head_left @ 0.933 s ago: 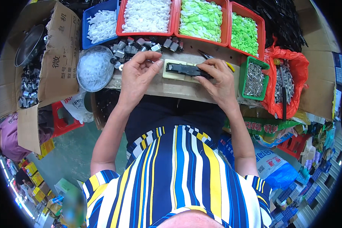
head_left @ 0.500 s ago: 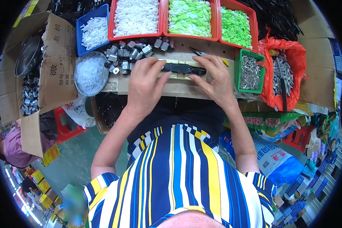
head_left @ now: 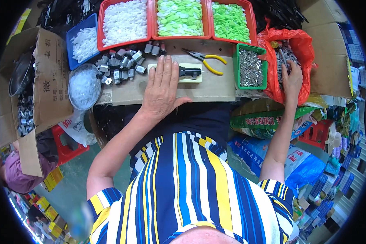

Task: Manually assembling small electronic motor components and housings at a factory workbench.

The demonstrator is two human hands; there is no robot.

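My left hand [head_left: 162,87] lies flat with fingers stretched over a cream block [head_left: 197,78] and the narrow black plastic part [head_left: 190,72] set in it. The palm hides the left portion of both. Out to the right, my right hand [head_left: 293,80] is at the red plastic bag [head_left: 265,45], its fingers closed around a dark rod-shaped tool [head_left: 282,56] that rests across the bag. Small grey pieces [head_left: 292,51] fill this bag. Yellow-handled pliers [head_left: 213,61] lie behind the block, their jaws pointing left.
Small metal motors [head_left: 126,63] are heaped left of the block. Behind stand red trays [head_left: 210,36] of white and green pieces, plus a blue tray [head_left: 69,53]. A green tray [head_left: 236,67] holds metal screws. A clear bowl [head_left: 84,87] and cardboard box [head_left: 53,81] stand left.
My right hand has left the black part and moved right to the tool at the red bag. My left hand has flattened over the block. The whole view has shifted slightly.
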